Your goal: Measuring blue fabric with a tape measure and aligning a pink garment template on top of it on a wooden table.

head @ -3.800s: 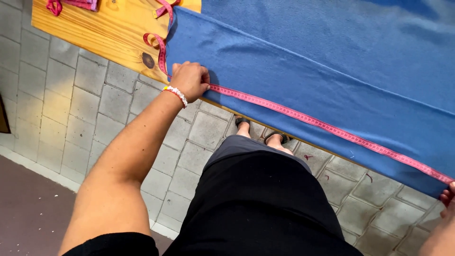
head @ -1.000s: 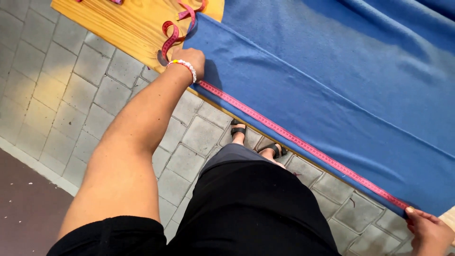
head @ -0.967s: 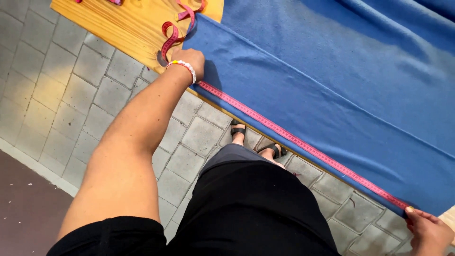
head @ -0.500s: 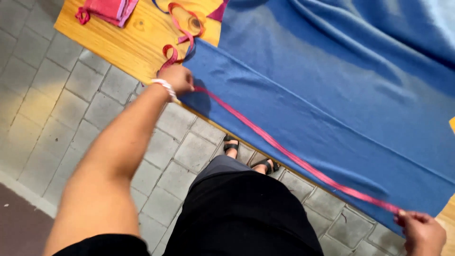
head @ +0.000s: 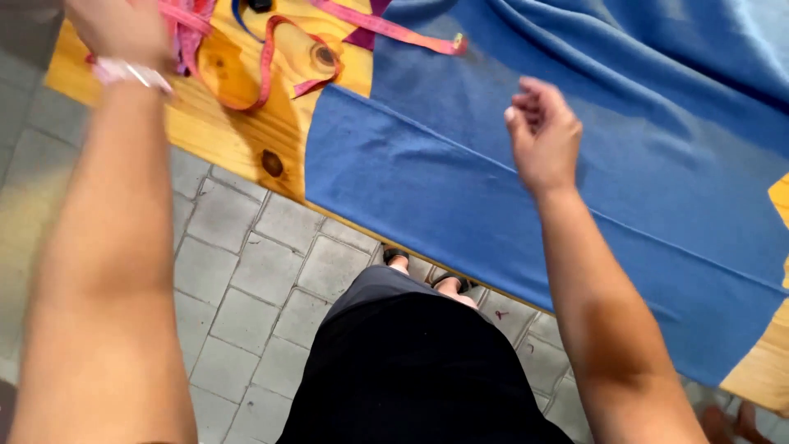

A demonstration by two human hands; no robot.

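Observation:
A blue fabric (head: 575, 164) lies spread over a wooden table (head: 238, 123). My right hand (head: 542, 136) hovers over the fabric's middle with its fingers loosely curled and nothing in it. My left hand (head: 119, 29) is blurred at the top left, over the table's bare corner. It appears closed on the pink tape measure (head: 263, 62), which lies in loose loops on the wood. One end of the tape reaches the fabric's upper edge.
A pink cloth bundle (head: 185, 33) lies beside my left hand. A grey paved floor (head: 246, 288) runs below the table's front edge. My black garment and sandalled feet (head: 427, 275) are just under that edge. A bare wood corner shows at the far right.
The tape no longer runs stretched along the fabric's front edge. My right hand let go of it and rose over the fabric. My left hand drew the tape up onto the wood.

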